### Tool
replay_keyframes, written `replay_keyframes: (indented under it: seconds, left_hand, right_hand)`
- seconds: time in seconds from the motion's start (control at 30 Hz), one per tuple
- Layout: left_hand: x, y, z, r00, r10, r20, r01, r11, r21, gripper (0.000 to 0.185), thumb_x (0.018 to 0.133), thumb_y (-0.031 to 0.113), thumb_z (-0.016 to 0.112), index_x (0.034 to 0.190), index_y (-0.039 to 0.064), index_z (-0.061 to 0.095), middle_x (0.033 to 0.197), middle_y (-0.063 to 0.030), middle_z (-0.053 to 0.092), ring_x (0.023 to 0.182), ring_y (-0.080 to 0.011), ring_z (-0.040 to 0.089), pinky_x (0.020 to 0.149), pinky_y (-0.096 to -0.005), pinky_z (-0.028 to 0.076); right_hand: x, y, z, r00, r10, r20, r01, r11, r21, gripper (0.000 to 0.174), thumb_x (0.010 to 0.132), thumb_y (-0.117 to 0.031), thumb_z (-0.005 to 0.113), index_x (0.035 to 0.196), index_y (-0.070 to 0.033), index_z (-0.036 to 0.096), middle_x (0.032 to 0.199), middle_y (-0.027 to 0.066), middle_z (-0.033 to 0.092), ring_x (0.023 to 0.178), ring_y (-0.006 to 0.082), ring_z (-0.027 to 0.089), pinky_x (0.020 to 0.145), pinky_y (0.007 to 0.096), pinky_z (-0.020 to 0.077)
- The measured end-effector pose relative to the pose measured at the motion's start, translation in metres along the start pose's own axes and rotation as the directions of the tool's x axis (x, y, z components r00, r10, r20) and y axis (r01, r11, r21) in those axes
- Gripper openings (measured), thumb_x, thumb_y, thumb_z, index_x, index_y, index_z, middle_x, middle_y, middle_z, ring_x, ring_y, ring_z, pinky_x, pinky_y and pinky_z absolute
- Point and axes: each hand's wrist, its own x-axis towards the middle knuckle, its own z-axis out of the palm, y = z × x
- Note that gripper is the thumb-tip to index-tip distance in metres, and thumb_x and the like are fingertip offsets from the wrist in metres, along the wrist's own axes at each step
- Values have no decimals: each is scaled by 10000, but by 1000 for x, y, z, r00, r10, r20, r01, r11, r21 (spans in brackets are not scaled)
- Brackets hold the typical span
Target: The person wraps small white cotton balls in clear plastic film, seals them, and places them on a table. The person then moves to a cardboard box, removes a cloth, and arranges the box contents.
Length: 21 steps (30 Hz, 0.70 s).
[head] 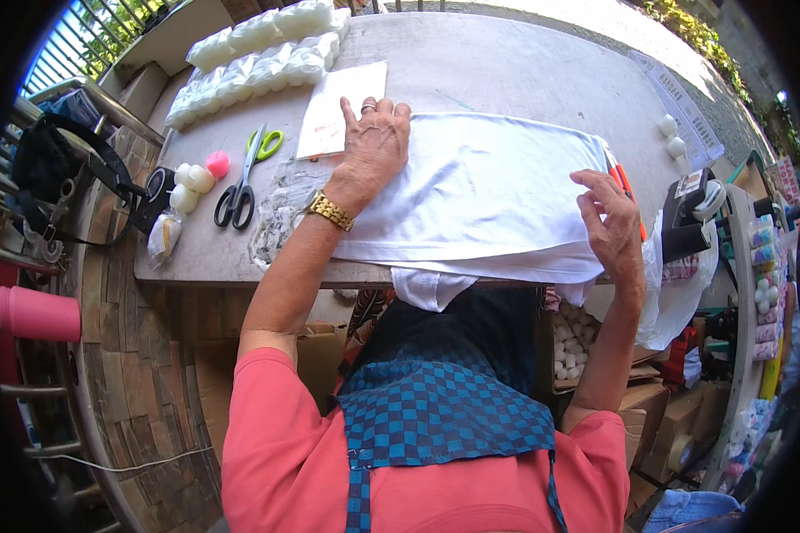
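A white cloth garment (480, 186) lies spread across the near part of the table (520, 53), with some of its fabric hanging over the near edge. My left hand (377, 136) rests palm down, fingers spread, on the garment's upper left edge beside a white paper packet (333, 100). It wears a ring, with a gold watch at the wrist. At the garment's right end is my right hand (603, 206), fingers apart and partly bent; whether it touches the fabric I cannot tell. Orange-handled items (623, 183) lie just beyond that end.
Scissors with black handles (237, 200) lie left, touching a lime-green-handled pair (270, 144). Near them are a pink candle (218, 164) and several white ones (190, 183). Bagged white candles (260, 66) fill the back left. A black device (683, 213) and a plastic bag (650, 286) stand right.
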Motion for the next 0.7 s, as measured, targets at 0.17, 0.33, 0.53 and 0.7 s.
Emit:
replay_keyframes:
  seconds: [0.17, 0.33, 0.53, 0.7]
  left_hand:
    - [-32, 12, -10, 911, 95, -400, -130, 990, -60, 175, 829, 63, 566, 1003, 77, 580, 1026, -83, 540, 1103, -276, 515, 1037, -783, 152]
    - [-77, 17, -49, 778, 130, -615, -355, 898, -259, 153, 830, 69, 611, 968, 119, 567, 966, -64, 550, 936, -240, 611, 1004, -629, 418]
    - [-130, -2, -110, 699, -352, -622, -387, 545, -743, 222, 806, -115, 548, 974, 26, 582, 900, -99, 613, 791, -274, 632, 756, -337, 534]
    - [-131, 2, -129, 615, -277, -739, -517, 565, -643, 167, 887, -69, 502, 1023, 14, 554, 901, -116, 614, 780, -243, 617, 730, -322, 503]
  right_hand:
    - [89, 39, 40, 978, -196, 69, 198, 781, -593, 448, 820, 41, 559, 1237, -120, 590, 1299, 120, 574, 978, 297, 645, 849, 407, 535]
    - [101, 39, 44, 980, 71, 187, 76, 730, -679, 285, 810, 25, 541, 1047, -98, 641, 1023, 103, 635, 937, 315, 634, 826, 427, 502]
    - [23, -27, -61, 998, -30, -48, 34, 995, 88, 118, 923, -15, 539, 983, 56, 612, 917, 89, 599, 844, 155, 560, 779, 275, 446]
    - [-13, -66, -79, 933, -216, -288, 143, 956, -255, 141, 964, -67, 530, 951, 54, 601, 925, 105, 583, 910, 203, 557, 852, 319, 446]
